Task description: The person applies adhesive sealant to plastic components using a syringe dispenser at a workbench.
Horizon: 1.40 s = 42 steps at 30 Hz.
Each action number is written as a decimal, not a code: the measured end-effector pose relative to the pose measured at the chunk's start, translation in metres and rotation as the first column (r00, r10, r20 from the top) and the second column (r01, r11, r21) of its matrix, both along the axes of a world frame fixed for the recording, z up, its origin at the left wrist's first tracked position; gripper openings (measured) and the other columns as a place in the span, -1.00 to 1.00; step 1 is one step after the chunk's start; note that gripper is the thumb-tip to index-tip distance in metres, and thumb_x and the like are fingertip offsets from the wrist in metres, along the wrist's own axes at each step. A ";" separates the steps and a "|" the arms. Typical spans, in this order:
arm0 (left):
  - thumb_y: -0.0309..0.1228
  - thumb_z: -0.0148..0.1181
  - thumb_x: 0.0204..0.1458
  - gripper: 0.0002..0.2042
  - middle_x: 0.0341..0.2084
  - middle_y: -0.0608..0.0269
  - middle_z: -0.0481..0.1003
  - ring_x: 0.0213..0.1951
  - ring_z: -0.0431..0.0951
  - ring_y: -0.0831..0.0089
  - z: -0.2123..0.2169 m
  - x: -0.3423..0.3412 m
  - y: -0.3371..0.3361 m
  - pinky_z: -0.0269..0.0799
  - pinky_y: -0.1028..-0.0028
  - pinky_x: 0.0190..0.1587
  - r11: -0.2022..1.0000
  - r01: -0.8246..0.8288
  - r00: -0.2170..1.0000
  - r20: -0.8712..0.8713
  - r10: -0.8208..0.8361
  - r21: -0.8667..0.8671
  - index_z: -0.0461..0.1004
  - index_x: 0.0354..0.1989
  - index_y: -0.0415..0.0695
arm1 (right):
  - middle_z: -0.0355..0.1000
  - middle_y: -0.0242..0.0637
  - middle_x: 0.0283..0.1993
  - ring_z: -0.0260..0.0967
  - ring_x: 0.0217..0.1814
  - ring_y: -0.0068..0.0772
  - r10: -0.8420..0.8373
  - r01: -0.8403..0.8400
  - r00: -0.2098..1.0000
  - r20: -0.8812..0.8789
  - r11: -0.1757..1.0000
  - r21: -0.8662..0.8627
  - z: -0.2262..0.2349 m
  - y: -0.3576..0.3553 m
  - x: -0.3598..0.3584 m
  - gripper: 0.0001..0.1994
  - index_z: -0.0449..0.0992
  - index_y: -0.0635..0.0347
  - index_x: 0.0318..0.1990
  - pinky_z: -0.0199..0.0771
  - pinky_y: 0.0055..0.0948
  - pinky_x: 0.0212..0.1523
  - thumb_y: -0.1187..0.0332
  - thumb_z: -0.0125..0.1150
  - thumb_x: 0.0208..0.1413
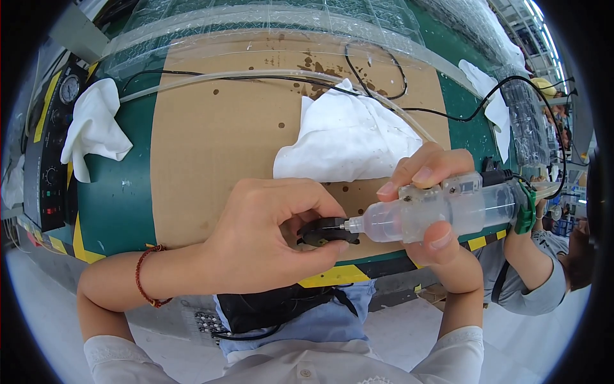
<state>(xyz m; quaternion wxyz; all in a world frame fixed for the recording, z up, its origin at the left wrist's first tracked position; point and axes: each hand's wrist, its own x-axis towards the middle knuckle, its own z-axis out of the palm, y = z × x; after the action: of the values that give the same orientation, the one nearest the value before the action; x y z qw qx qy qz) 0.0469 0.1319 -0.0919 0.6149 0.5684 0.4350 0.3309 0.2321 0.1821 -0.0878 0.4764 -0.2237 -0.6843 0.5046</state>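
My left hand (275,224) pinches a small, dark, rounded part (323,232) near the table's front edge. I cannot make out what kind of part it is. In my right hand (435,185) lies a translucent dispensing syringe (473,208), held nearly level with its tip pointing left. Its thin needle tip (348,224) meets the right side of the dark part, touching or almost touching it. A green clamp-like cap (526,208) closes the syringe's right end, where a hose and a black cable run off. Fingers cover much of the dark part.
Brown cardboard (211,141) with dark stains covers the green table (121,205). A white cloth (348,137) lies beyond my hands, another cloth (96,128) at left beside a black dispenser box (54,147) with a gauge. Clear plastic trays (268,19) line the back. Another person (531,269) is at right.
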 end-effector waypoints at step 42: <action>-0.63 0.24 -0.26 -0.82 -0.48 0.29 0.43 -0.40 0.40 0.64 -0.001 0.000 -0.001 0.30 0.65 -0.31 0.998 -0.062 0.989 0.132 0.058 0.025 0.39 -0.44 -0.27 | 0.22 -0.28 -0.42 0.20 -0.49 -0.57 0.032 -0.026 0.995 0.097 0.998 -0.061 0.014 -0.004 0.012 -0.47 0.19 0.03 -0.29 0.21 -0.67 -0.49 -0.10 0.24 -0.27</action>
<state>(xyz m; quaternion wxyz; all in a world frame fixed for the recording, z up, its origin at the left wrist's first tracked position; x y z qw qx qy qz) 0.0471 0.1313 -0.0929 0.6235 0.5409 0.4057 0.3924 0.2438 0.1779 -0.0742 0.4283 -0.2523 -0.6946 0.5200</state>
